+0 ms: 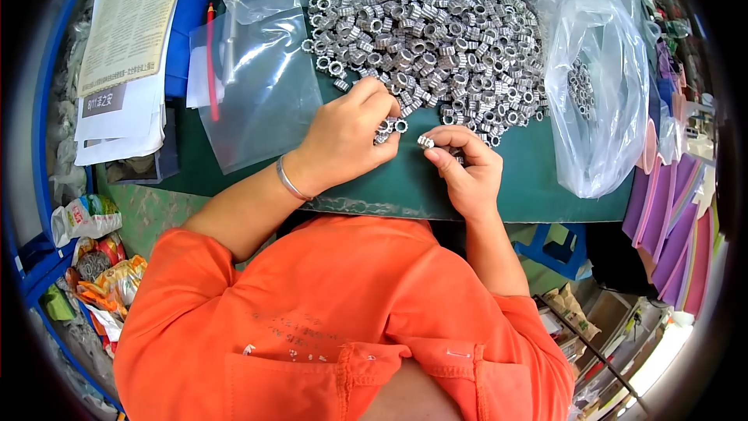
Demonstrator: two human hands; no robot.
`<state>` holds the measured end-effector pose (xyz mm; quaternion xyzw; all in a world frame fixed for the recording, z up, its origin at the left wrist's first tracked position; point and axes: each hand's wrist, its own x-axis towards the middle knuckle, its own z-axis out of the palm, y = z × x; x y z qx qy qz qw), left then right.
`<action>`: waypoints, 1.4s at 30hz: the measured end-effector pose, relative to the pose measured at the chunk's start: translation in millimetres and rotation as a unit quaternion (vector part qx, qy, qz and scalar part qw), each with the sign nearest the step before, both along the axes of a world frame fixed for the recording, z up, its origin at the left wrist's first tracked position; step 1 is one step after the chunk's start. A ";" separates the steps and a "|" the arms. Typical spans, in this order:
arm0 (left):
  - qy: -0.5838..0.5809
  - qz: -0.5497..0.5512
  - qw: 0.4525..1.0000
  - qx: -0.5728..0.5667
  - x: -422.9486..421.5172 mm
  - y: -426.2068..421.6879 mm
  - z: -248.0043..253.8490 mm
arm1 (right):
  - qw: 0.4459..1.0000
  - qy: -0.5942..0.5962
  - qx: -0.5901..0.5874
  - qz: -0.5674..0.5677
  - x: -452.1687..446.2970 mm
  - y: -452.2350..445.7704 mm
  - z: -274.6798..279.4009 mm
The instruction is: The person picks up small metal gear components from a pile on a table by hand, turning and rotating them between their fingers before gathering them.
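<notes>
A big heap of small toothed metal rings (436, 23) covers the far middle of the green table (382, 187). At the heap's near edge my left hand (351, 136) is closed around a few metal rings (389, 129), which show between its fingers and thumb. Just to the right, my right hand (467, 171) pinches one metal ring (425, 142) between thumb and forefinger. Something more, grey and partly hidden, shows under its curled fingers. The two hands are apart, both low over the table near its front edge.
Left of the heap lie clear plastic bags (265, 86) with a red pencil (212, 70). A large clear bag (596, 109) with rings inside lies at right. Printed papers (128, 39) and a blue bin (187, 27) stand at far left. A blue stool (555, 248) is below.
</notes>
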<state>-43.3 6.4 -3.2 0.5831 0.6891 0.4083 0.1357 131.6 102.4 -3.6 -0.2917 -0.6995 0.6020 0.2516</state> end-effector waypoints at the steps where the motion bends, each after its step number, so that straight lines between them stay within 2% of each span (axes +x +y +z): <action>1: -0.013 0.004 1.000 0.000 -0.1 -0.7 0.4 | 1.000 0.013 -0.011 0.006 0.8 0.0 0.0; 8: -0.113 0.002 0.993 0.045 -8.5 2.5 -5.0 | 0.987 0.086 -0.134 0.011 5.6 -0.1 -0.7; 9: -0.284 -0.008 0.958 0.044 -8.0 3.8 -5.1 | 0.987 0.086 -0.134 0.010 5.4 -0.3 0.5; 10: -0.446 -0.017 0.894 0.042 -7.9 4.7 -2.9 | 0.992 0.068 -0.108 0.007 4.9 -0.5 2.8; 11: -0.498 -0.012 0.864 -0.076 -15.4 -0.5 3.3 | 0.995 0.050 -0.083 0.005 4.4 -0.6 4.0; 12: -0.498 -0.012 0.864 -0.076 -17.4 -0.8 2.7 | 0.995 0.050 -0.083 0.005 2.9 0.4 1.8; 14: -0.716 -0.050 0.696 -0.008 -22.6 2.1 -0.3 | 0.984 0.022 0.177 0.014 -2.1 2.2 -4.3; 15: -0.748 -0.088 0.658 0.004 -26.5 2.9 -3.0 | 0.985 0.005 0.171 0.002 -4.4 -1.4 -1.2; 16: -0.748 -0.088 0.658 0.004 -28.0 3.4 -3.8 | 0.985 0.005 0.171 0.002 -4.6 -2.6 -3.7; 18: -0.833 -0.063 0.549 0.034 -31.0 4.1 -1.5 | 0.992 0.018 0.120 -0.027 -3.9 -5.1 -11.6; 19: -0.841 -0.103 0.529 0.041 -35.0 3.4 -7.1 | 0.992 0.010 0.119 -0.030 -4.7 -6.5 -12.4; 23: -0.846 -0.104 0.520 0.060 -37.4 3.5 -8.1 | 0.994 -0.007 0.105 -0.005 -3.8 -7.8 -13.4; 26: -0.836 -0.109 0.535 0.058 -36.2 3.2 -6.5 | 0.989 -0.040 0.145 -0.016 -7.2 -8.2 -9.3; 28: -0.832 -0.105 0.542 0.055 -34.8 2.5 -4.9 | 0.950 -0.079 0.302 0.010 -9.1 -4.9 -6.9; 32: -0.827 -0.105 0.549 0.055 -34.4 2.1 -5.7 | 0.949 -0.116 0.292 0.007 -8.4 -3.4 2.1; 35: -0.825 -0.108 0.552 0.055 -34.3 1.9 -5.4 | 0.933 -0.114 0.340 0.023 -4.2 -0.2 2.7; 37: -0.824 -0.112 0.553 0.053 -34.6 1.7 -6.1 | 0.974 -0.120 0.193 0.019 0.1 -0.2 4.3; 38: -0.824 -0.112 0.553 0.053 -34.8 1.9 -6.4 | 0.974 -0.120 0.193 0.019 2.4 0.0 3.5; 40: -0.826 -0.117 0.549 0.055 -35.3 1.9 -6.9 | 0.996 -0.088 -0.015 -0.008 6.4 -0.2 0.3; 42: -0.827 -0.112 0.548 0.056 -35.3 1.2 -7.5 | 0.996 -0.068 -0.056 -0.002 6.5 -0.4 3.6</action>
